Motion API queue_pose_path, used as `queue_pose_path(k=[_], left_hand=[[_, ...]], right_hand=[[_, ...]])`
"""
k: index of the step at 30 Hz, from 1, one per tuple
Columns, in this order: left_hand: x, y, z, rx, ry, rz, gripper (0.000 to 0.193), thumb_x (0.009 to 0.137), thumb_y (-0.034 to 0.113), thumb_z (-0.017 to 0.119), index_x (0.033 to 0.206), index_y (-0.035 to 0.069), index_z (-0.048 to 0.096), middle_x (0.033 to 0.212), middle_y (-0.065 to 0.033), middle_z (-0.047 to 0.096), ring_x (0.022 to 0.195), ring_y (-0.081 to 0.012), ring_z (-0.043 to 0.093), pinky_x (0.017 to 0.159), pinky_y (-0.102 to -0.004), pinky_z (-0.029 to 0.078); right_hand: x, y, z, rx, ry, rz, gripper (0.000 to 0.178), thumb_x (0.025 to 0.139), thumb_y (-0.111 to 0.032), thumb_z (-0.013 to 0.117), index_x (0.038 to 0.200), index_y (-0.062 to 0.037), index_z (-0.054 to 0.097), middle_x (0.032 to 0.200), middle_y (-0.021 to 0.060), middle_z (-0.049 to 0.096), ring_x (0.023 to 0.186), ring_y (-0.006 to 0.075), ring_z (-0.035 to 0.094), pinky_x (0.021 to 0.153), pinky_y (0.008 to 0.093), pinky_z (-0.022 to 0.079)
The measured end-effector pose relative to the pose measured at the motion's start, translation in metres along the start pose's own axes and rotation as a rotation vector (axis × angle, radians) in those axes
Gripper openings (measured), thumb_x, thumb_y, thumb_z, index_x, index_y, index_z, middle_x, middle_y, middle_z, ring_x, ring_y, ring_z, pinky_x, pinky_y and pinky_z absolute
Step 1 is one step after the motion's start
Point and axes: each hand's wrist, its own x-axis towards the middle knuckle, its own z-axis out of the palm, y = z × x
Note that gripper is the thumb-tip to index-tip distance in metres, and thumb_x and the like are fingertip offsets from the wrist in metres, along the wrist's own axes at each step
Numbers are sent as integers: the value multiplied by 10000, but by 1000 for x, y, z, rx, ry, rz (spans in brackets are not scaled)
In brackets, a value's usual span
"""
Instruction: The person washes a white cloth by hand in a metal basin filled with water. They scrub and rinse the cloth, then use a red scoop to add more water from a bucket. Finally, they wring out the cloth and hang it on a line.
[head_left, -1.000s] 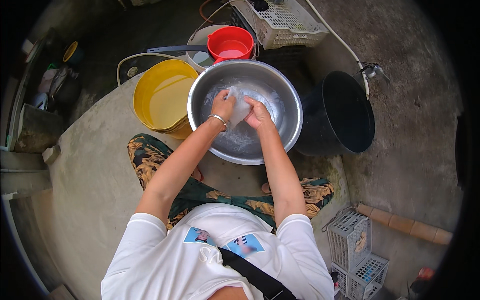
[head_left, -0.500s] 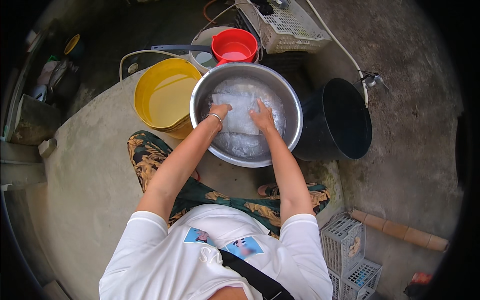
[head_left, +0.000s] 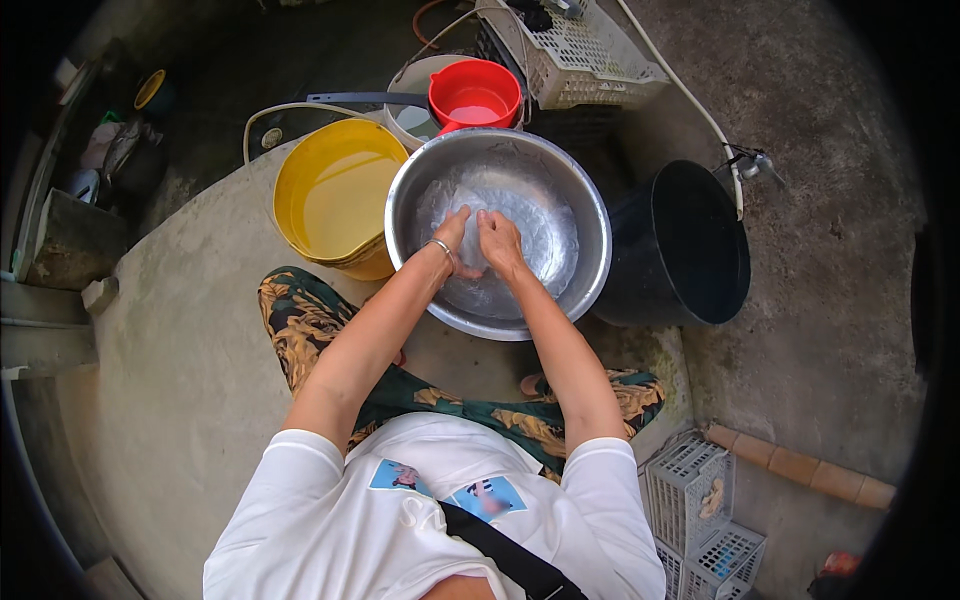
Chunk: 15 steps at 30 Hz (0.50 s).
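A wide silver metal basin point(head_left: 600, 245) with water in it stands in front of me. Inside it lies a thin, see-through whitish sheet point(head_left: 540, 235), wet and crumpled; whether it is plastic or cloth I cannot tell. My left hand point(head_left: 458, 240), with a bangle at the wrist, and my right hand point(head_left: 500, 243) are close together over the basin's middle. The fingers of both are closed on the sheet, thumbs uppermost. Part of the sheet is hidden under my hands, and its edges blend with the water.
Left of the basin stands a yellow bucket point(head_left: 292, 195) of cloudy liquid. Behind are a pale bucket point(head_left: 408, 80) and a red long-handled dipper point(head_left: 440, 75). A black bin point(head_left: 640, 250) stands to the right. Plastic crates point(head_left: 600, 95) are at the back and lower right.
My hands have come together from the sides of the sheet. The sheet lay flat as a rectangle between them and is now gathered and crumpled.
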Motion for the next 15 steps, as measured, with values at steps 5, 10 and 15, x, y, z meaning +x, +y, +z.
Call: queue_pose_path(k=[5,10,15], left_hand=[[64,-8,-30,-162,-464,25,562,871,573,303,1074,110,548,1134,-133,540,1064,-310,490,869,-471,393],[50,-7,-15,-195,-548,40,471,863,494,378,1034,92,553,1057,-126,556,1001,-279,511,833,-430,413],[29,-3,15,-168,-181,88,383,855,415,452,994,74,557,979,-118,573,938,-248,533,797,-388,433]], right_hand=[[-58,-74,-14,24,218,-458,370,842,-346,527,668,-25,584,709,169,559,662,325,552,590,406,416],[-65,-86,-21,29,294,-652,389,858,-300,513,579,-34,566,620,150,563,583,334,559,528,409,428],[-39,-81,-26,54,377,-692,410,878,-287,479,577,-26,574,594,153,574,543,345,557,515,411,430]])
